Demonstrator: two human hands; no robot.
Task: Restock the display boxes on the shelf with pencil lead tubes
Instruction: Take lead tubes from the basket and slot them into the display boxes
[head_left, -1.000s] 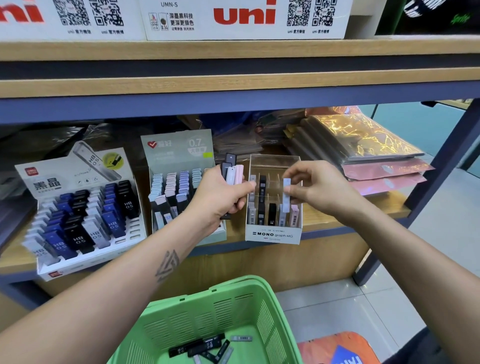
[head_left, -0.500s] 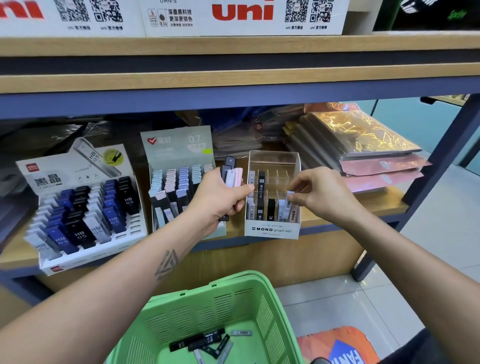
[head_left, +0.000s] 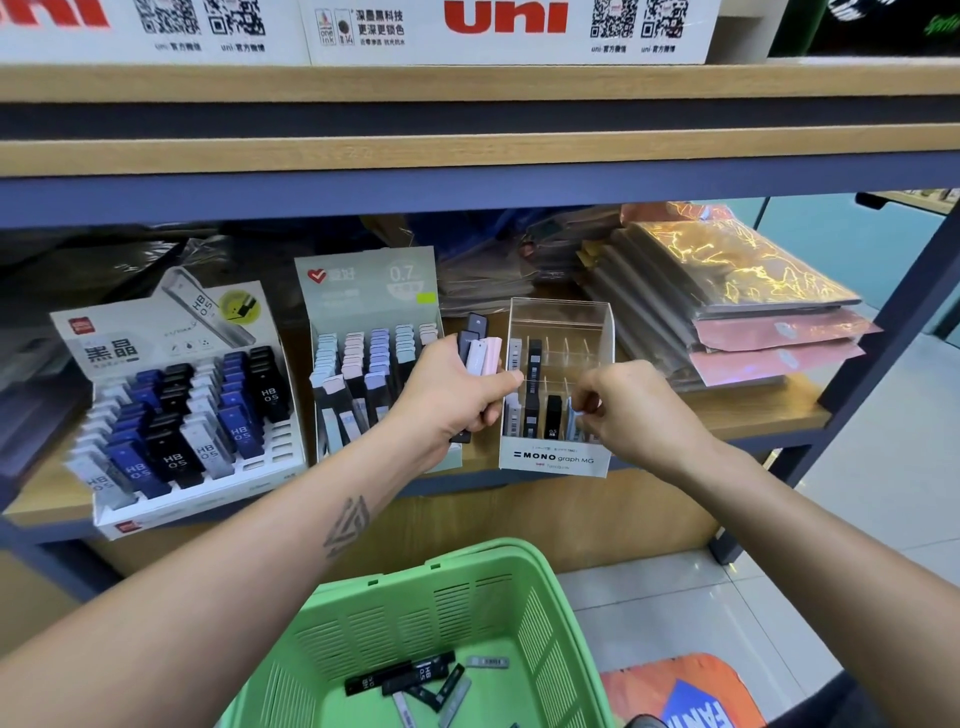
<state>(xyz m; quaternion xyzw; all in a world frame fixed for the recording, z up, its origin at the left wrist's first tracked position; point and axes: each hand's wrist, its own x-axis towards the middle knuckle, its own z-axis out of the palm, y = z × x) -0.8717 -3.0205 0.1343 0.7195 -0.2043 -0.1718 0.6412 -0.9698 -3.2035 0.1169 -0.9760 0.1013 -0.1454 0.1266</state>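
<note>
Shelf (head_left: 727, 423): a wooden board carrying three display boxes side by side, foil packets stacked at 2 o'clock.
Basket (head_left: 467, 587): green plastic, down at 6 o'clock, a loose scatter of spare lead tubes (head_left: 410, 675) on its floor.
Navy box (head_left: 192, 499): at 9 o'clock, tilted rows of HB 0.5 tubes, several front slots bare.
Grey box (head_left: 363, 280): the 0.7 one, between the navy box and the clear one, pastel tubes in tight rows.
Clear box (head_left: 553, 460): MONO graph, just right of centre; a few tubes stand in the front slots, the rows behind look mostly open.
Left hand (head_left: 452, 395): fingers wrapped round a bundle of tubes (head_left: 480, 351), black, white and pink, held upright just beside the clear box's left wall.
Right hand (head_left: 631, 410): fingertips pinched together at a pale tube (head_left: 571, 423) standing in a front slot; whether it is gripped or just let go, I cannot tell.
Handling: these look light, stiff, smooth plastic slips, likely slick in a bundle, so pinch each one near its top on the flat faces and drop it straight down between the dividers.
</note>
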